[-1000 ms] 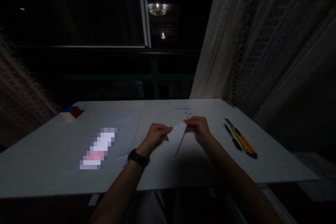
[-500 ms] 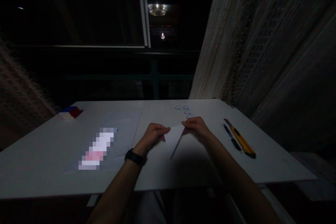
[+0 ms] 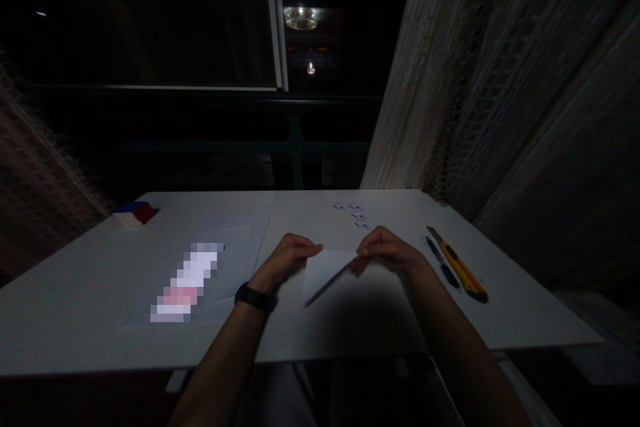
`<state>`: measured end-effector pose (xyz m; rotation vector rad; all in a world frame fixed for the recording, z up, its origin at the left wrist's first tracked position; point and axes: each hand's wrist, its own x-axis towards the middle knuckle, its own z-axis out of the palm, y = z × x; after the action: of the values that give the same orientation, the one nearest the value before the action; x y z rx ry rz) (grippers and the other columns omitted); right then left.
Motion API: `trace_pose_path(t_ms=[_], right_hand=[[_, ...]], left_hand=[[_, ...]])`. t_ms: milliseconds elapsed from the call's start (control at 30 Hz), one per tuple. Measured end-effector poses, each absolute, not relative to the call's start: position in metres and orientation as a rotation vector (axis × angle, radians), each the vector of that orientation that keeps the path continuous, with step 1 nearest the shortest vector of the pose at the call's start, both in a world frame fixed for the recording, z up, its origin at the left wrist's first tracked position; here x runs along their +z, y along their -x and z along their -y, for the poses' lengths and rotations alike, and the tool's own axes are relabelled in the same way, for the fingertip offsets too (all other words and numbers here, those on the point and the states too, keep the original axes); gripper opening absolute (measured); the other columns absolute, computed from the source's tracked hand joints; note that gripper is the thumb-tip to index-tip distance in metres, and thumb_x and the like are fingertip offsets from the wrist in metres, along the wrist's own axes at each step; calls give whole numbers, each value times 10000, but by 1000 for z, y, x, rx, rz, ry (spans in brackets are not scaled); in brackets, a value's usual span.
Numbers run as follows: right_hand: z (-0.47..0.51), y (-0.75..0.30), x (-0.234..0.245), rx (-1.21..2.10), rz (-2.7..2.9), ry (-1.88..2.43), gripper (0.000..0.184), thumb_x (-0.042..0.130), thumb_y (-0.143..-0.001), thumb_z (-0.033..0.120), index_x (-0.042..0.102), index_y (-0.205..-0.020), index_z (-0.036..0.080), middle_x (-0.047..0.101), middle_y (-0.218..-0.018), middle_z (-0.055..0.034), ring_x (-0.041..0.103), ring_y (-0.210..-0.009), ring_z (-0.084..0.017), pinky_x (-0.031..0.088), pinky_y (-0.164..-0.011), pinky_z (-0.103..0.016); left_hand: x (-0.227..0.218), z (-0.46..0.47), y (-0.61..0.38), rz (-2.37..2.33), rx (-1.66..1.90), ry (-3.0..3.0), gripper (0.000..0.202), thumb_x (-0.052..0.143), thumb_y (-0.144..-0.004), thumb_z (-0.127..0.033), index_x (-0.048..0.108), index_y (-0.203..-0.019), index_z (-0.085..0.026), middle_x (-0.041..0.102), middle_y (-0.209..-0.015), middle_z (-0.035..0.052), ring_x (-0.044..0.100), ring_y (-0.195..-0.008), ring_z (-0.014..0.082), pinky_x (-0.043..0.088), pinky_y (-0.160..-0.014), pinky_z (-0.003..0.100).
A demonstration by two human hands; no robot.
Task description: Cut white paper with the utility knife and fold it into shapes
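A small white piece of paper (image 3: 325,271) is held up off the table between my two hands. Its lower right side shows as a dark slanting edge. My left hand (image 3: 289,256), with a dark band on the wrist, pinches the upper left of the paper between thumb and fingers. At the paper's upper right corner, my right hand (image 3: 387,248) grips it with thumb and fingertips. Several small paper pieces with dark marks (image 3: 356,215) lie on the table just beyond my hands.
On the white table (image 3: 350,340), a yellow utility knife (image 3: 457,265) and a dark pen (image 3: 443,263) lie at right. Larger paper sheets (image 3: 235,260) and a pixelated bright object (image 3: 187,283) are at left. A red, blue and white cube-like block (image 3: 135,213) stands far left; curtains (image 3: 400,80) hang behind.
The paper has turned and spread wider, its dark edge now slanting more. My right hand has shifted slightly right and down, away from my left hand, which stays nearly in place.
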<state>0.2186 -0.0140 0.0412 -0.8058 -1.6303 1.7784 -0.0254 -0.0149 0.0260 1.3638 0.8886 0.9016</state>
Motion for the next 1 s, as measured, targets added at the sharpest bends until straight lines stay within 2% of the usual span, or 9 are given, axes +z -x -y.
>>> trace_pose_path(t_ms=[300,367,433,500,600,700,867,933,1000], right_hand=[[8,-239,38,1653,1388,675,165,669,-629,267,689,-646,104,699,-693,-122,655,-623,-237,505,-652,-391],[6,-235,35,1617,1286,666,204,658,-662,305,693,-737,119,703,-766,-123,660,-677,-233,505,-675,-383],[5,-221,31,1671,1265,711,327,642,-687,383,674,-900,136,692,-881,-134,659,-756,-241,506,-687,-384],[5,-200,23,1734,1307,773,421,675,-646,425,649,-965,152,685,-904,-124,659,-729,-236,513,-641,-375],[6,-170,11,1575,1315,949,372,717,-593,434,672,-753,101,677,-686,-85,641,-618,-192,515,-621,-340],[6,-157,2,1445,1191,997,347,748,-547,427,649,-604,100,655,-628,-62,624,-603,-177,515,-650,-343],[7,-160,-1,1400,995,911,291,738,-592,393,630,-584,122,629,-636,-35,600,-626,-147,502,-687,-321],[6,-162,0,1424,954,898,266,748,-584,361,628,-584,123,627,-639,-37,598,-641,-149,494,-686,-311],[5,-166,3,1427,917,917,247,751,-575,343,637,-614,127,639,-661,-44,600,-662,-157,486,-678,-304]], left_hand=[[29,13,31,-884,1037,-1274,288,697,-638,-391,635,-566,-119,558,-535,19,480,-488,84,362,-478,204],[29,11,30,-897,1126,-1211,308,703,-627,-409,647,-602,-107,587,-567,34,513,-507,96,395,-488,208],[28,10,26,-919,1186,-1139,340,712,-605,-430,651,-629,-97,617,-604,52,553,-535,122,445,-520,234],[26,10,19,-946,1200,-1095,360,722,-591,-431,653,-659,-85,641,-643,72,585,-570,151,485,-564,273],[23,12,10,-976,1179,-1099,372,742,-571,-402,655,-720,-72,653,-665,84,600,-588,162,501,-574,285],[19,14,4,-975,1151,-1100,418,772,-531,-366,652,-819,-88,662,-700,75,606,-605,155,496,-569,267],[9,13,-2,-1118,1105,-1252,331,759,-527,-399,626,-575,-101,559,-477,10,503,-446,92,403,-454,200],[3,9,-2,-1126,1146,-1272,326,731,-564,-413,644,-598,-101,568,-492,14,506,-452,98,395,-454,206],[-2,5,0,-1116,1201,-1288,335,680,-627,-418,675,-712,-94,618,-584,40,547,-502,123,420,-484,227]])
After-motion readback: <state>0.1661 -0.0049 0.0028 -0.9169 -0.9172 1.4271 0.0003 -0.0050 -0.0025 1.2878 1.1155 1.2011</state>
